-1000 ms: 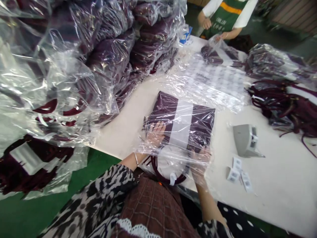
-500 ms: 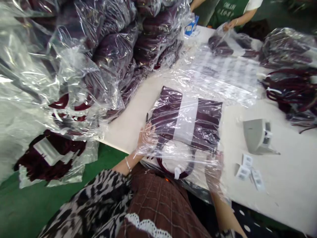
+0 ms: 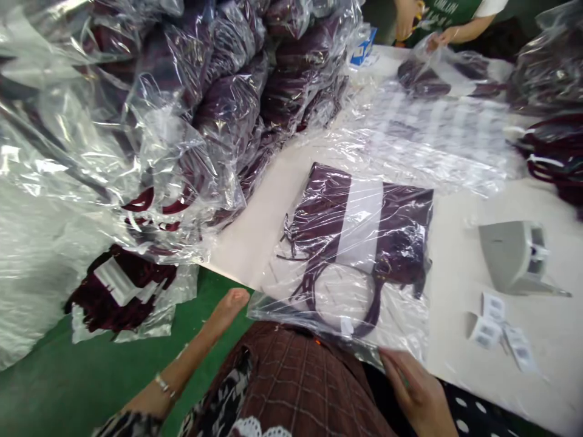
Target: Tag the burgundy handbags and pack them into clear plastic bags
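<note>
A dark maroon handbag [image 3: 316, 200] with a white paper band [image 3: 359, 224] around it lies inside a clear plastic bag [image 3: 282, 276] on the table. Its round handle [image 3: 374, 309] points toward me. My right hand [image 3: 416, 385] pinches the plastic bag's near edge at its right side. Off the table's edge, over the green floor, my left hand [image 3: 230, 304] is closed, close to the plastic bag's near left corner. Whatever its fingers may hold is hidden.
Wrapped maroon bags [image 3: 232, 103] are heaped at the left. More plastic sheets [image 3: 437, 133] lie behind. A grey dispenser [image 3: 510, 255] and several printed labels [image 3: 494, 308] are on the right. Across the table a co-worker's hand [image 3: 444, 37] touches another wrapped bag. A maroon bundle [image 3: 132, 297] sits lower left.
My left hand has come out from under the plastic and moved left, off the table. My right hand has drawn back toward me to the plastic bag's near edge. The view has shifted.
</note>
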Demonstrator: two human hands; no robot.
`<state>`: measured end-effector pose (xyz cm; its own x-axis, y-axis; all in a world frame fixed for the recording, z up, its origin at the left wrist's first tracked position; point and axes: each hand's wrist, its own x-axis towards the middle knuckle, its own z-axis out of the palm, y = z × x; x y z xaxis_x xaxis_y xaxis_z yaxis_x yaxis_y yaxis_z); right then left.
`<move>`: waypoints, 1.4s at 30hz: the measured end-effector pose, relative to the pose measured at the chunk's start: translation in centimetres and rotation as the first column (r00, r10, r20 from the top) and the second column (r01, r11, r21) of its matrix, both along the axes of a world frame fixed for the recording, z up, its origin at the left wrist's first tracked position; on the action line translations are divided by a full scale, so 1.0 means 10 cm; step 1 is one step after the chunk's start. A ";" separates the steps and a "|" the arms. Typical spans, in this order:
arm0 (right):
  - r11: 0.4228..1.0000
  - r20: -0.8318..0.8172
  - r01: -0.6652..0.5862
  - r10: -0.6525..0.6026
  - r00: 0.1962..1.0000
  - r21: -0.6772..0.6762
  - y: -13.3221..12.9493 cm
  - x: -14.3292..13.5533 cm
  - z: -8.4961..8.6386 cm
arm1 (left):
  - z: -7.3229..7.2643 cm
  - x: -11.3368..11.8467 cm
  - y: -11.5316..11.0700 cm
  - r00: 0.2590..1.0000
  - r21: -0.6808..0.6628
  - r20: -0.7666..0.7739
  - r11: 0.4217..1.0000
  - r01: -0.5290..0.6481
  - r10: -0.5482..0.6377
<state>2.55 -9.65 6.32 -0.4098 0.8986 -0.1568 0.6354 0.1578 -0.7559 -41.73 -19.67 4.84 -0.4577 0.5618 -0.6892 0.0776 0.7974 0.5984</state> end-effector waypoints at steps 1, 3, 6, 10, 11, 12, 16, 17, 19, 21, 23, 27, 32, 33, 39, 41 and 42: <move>0.996 -0.042 -0.053 0.056 0.998 0.072 0.28 -0.34 0.07 | -0.08 0.05 0.09 0.998 -0.005 0.068 1.000 -0.010 0.010; 0.968 -0.113 -0.210 0.226 0.968 0.135 0.74 -1.07 0.15 | -0.21 0.15 0.21 0.986 -0.035 0.165 0.999 0.012 -0.007; 0.873 -0.128 -0.487 0.486 0.865 0.022 0.95 -1.91 0.08 | -0.20 0.19 0.17 0.968 -0.068 0.251 0.997 0.047 -0.029; 0.690 -0.170 -0.713 0.693 0.700 -0.126 0.58 -2.24 -0.06 | 0.21 0.13 0.13 0.927 -0.060 0.374 0.997 0.053 -0.027; 0.685 -0.186 -0.719 0.696 0.694 -0.118 0.46 -2.24 -0.07 | 0.34 0.14 0.18 0.903 -0.031 0.429 0.998 0.046 -0.028; 0.711 -0.202 -0.695 0.670 0.715 -0.102 0.37 -2.24 -0.06 | 0.47 0.18 0.28 0.872 0.007 0.489 0.999 0.031 -0.031; 0.933 -0.232 -0.346 0.315 0.920 -0.104 0.40 -2.17 0.01 | 0.77 0.44 0.87 0.767 0.213 0.623 0.977 0.020 -0.152; 0.965 -0.234 -0.228 0.194 0.953 -0.128 0.52 -2.13 0.01 | 0.78 0.49 1.04 0.770 0.288 0.598 0.956 0.052 -0.222; 0.977 -0.267 -0.014 -0.045 0.963 -0.215 0.82 -1.99 -0.02 | 0.74 0.52 1.38 0.847 0.446 0.388 0.878 0.173 -0.364; 0.928 -0.320 0.131 -0.249 0.914 -0.349 1.14 -1.83 -0.08 | 0.61 0.47 1.69 0.891 0.525 -0.005 0.757 0.388 -0.453; 0.857 -0.368 0.184 -0.388 0.845 -0.481 1.38 -1.67 -0.14 | 0.43 0.39 1.95 0.771 0.438 -0.353 0.634 0.637 -0.530; 0.787 -0.450 0.129 -0.469 0.760 -0.603 1.54 -1.52 -0.18 | 0.06 0.34 2.27 0.542 0.217 -0.498 0.507 0.834 -0.677; 0.796 -0.527 0.199 -0.543 0.654 -0.572 1.56 -1.10 -0.03 | -0.12 0.36 2.35 0.540 0.183 -0.468 0.521 0.834 -0.700; 0.789 -0.530 0.261 -0.578 0.620 -0.556 1.57 -0.97 -0.01 | -0.13 0.36 2.35 0.547 0.183 -0.460 0.527 0.830 -0.700; 0.875 -0.491 0.300 -0.465 0.736 -0.379 1.56 -0.86 0.07 | -0.10 0.34 2.41 0.604 0.180 -0.398 0.587 0.789 -0.690; 0.941 -0.485 0.156 -0.292 0.825 -0.300 1.52 -1.13 0.15 | -0.10 0.37 2.43 0.618 0.169 -0.389 0.607 0.777 -0.683; 0.962 -0.472 0.118 -0.226 0.852 -0.248 1.50 -1.27 0.20 | -0.10 0.38 2.43 0.624 0.166 -0.385 0.614 0.771 -0.680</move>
